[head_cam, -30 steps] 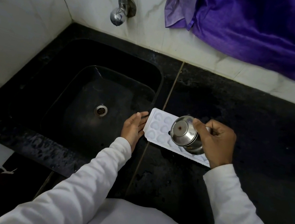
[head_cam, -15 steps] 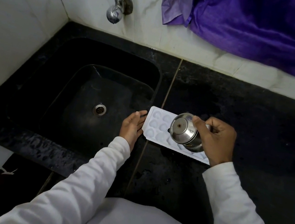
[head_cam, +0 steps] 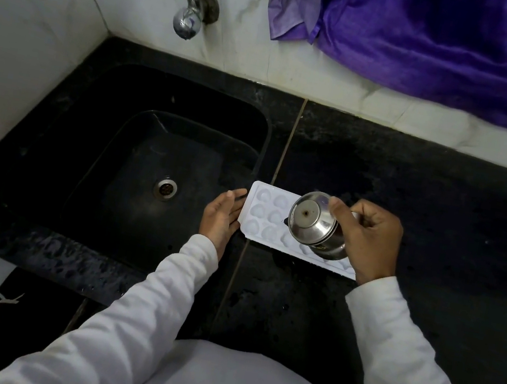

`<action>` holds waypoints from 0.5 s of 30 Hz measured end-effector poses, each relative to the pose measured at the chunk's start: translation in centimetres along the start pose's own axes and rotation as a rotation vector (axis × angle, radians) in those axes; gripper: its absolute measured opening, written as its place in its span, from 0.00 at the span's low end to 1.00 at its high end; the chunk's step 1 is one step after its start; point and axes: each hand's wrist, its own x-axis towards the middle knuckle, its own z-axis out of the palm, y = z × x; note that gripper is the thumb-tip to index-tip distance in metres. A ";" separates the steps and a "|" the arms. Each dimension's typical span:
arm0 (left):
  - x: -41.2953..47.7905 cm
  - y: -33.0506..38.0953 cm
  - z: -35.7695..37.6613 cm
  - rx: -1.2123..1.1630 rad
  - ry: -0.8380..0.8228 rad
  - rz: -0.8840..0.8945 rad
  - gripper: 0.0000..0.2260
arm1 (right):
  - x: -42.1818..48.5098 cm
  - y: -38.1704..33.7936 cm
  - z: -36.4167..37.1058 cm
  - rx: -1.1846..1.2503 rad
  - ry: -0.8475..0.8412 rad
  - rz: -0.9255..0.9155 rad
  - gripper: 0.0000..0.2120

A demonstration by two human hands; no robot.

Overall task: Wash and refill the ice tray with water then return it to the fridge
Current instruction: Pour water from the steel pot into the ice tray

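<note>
Where the black counter (head_cam: pixel 442 225) meets the sink (head_cam: pixel 120 209), we see the white ice tray (head_cam: pixel 267 209) lying flat on the counter, its left end nearest the sink. The left hand (head_cam: pixel 220 216) rests with straight fingers against that end. The right hand (head_cam: pixel 369 239) has its fingers curled round a small steel pot (head_cam: pixel 312 224), held tilted above the middle of the tray, its bottom turned toward us.
</note>
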 end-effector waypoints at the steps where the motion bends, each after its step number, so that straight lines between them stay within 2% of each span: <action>1: 0.0 0.0 0.0 -0.001 0.001 0.000 0.15 | 0.0 0.0 -0.1 0.012 0.006 0.009 0.23; 6: 0.0 0.0 0.0 0.004 0.005 -0.003 0.14 | -0.2 0.0 -0.5 0.062 0.030 0.055 0.23; 15: -0.2 0.0 0.1 -0.008 0.007 0.006 0.15 | -0.6 0.7 -1.6 -0.010 0.040 0.027 0.23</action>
